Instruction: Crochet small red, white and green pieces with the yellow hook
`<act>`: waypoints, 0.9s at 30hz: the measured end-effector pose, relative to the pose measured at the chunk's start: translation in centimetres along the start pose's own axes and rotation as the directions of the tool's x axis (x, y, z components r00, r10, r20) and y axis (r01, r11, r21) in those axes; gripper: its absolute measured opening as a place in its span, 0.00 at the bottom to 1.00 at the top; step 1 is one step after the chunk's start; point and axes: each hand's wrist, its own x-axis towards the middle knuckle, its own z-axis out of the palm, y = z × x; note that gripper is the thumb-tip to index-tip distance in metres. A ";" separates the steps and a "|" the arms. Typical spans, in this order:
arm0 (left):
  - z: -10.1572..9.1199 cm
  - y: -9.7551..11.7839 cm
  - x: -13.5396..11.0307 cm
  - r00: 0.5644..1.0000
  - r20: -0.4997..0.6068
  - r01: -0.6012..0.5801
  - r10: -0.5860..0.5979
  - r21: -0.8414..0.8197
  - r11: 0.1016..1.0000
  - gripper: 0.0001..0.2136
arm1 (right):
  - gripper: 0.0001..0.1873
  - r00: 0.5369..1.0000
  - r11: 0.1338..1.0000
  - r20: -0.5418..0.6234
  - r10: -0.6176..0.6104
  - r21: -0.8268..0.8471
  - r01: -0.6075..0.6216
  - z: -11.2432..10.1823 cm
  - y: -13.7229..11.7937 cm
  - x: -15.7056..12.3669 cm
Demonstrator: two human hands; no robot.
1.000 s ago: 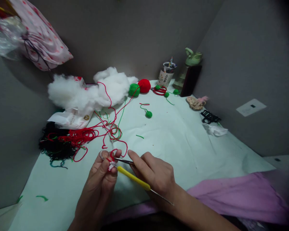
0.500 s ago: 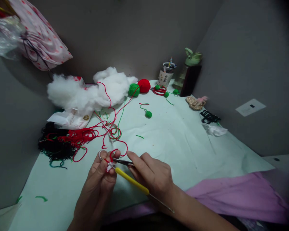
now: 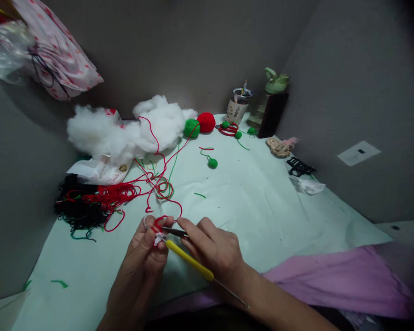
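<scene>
Between its thumb and fingers my left hand [image 3: 141, 257] pinches a small white crochet piece [image 3: 158, 238], with a loop of white yarn around a finger. Red yarn [image 3: 159, 221] runs over the piece. A yellow-handled crochet hook [image 3: 189, 260] has its near end in the piece; its long metal shaft slants down to the right, under my right wrist. My right hand [image 3: 215, 246] is closed on slim dark tweezers [image 3: 175, 231], whose tips touch the red yarn at the piece. The fingers partly hide the stitches.
Tangled red yarn [image 3: 124, 194] and black yarn [image 3: 79, 216] lie at left, before white stuffing [image 3: 158, 124]. Green [image 3: 192, 128] and red [image 3: 206, 122] yarn balls, red-handled scissors [image 3: 229, 130], a pen cup [image 3: 239, 105] and a bottle [image 3: 262, 103] stand behind. Pink cloth [image 3: 341, 282] lies at right.
My right hand has shifted slightly left, closer to my left hand, with the tweezers in it. The white piece and the hook have barely moved.
</scene>
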 end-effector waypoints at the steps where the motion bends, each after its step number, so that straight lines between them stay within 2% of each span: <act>1: 0.0 -0.1 0.0 1.000 0.002 -0.010 0.010 -0.007 1.000 0.10 | 0.16 1.000 0.998 0.012 0.021 0.052 -0.022 -0.3 0.2 0.1; 3: 0.0 -0.1 0.1 0.999 -0.003 -0.043 0.043 -0.031 0.999 0.11 | 0.17 0.995 0.985 0.022 0.100 0.142 -0.102 -1.0 1.3 0.2; 5: -0.3 -0.2 0.3 0.998 -0.014 -0.064 0.063 -0.049 0.997 0.11 | 0.16 0.977 0.967 0.012 0.213 0.140 -0.213 -1.8 3.3 0.2; 8: -0.8 -0.5 0.8 0.997 -0.028 -0.071 0.070 -0.046 0.996 0.11 | 0.17 0.952 0.951 -0.028 0.305 -0.039 -0.306 -3.1 6.7 -0.1; 10: -0.9 -0.6 0.9 0.997 -0.032 -0.069 0.068 -0.030 0.997 0.11 | 0.17 0.939 0.926 0.000 0.343 -0.166 -0.339 -3.9 8.2 -0.4; 11: -0.9 -0.7 1.0 0.997 -0.033 -0.067 0.067 -0.019 0.998 0.10 | 0.17 0.938 0.925 0.019 0.345 -0.176 -0.337 -4.2 8.4 -0.5; 13: -0.8 -0.9 0.9 0.998 -0.022 -0.056 0.056 0.006 0.998 0.10 | 0.17 0.951 0.952 0.069 0.301 -0.084 -0.295 -4.6 7.8 -0.6; 15: -0.6 -1.0 0.7 0.999 0.004 -0.043 0.043 0.022 0.999 0.10 | 0.17 0.973 0.976 0.122 0.197 0.072 -0.207 -4.7 6.3 -0.7; 17: -0.4 -1.1 0.6 0.999 0.027 -0.043 0.043 0.024 0.999 0.11 | 0.17 0.985 0.983 0.154 0.083 0.152 -0.106 -4.3 4.7 -0.7; 21: -0.3 -0.9 0.5 0.997 0.033 -0.069 0.068 0.014 0.998 0.11 | 0.16 0.994 0.999 0.105 -0.034 0.005 0.034 -3.1 2.7 -0.7; 27: -0.1 -0.9 0.4 0.994 0.060 -0.089 0.087 0.033 0.995 0.11 | 0.14 0.993 0.981 -0.009 -0.115 -0.157 0.112 -2.3 1.9 -0.5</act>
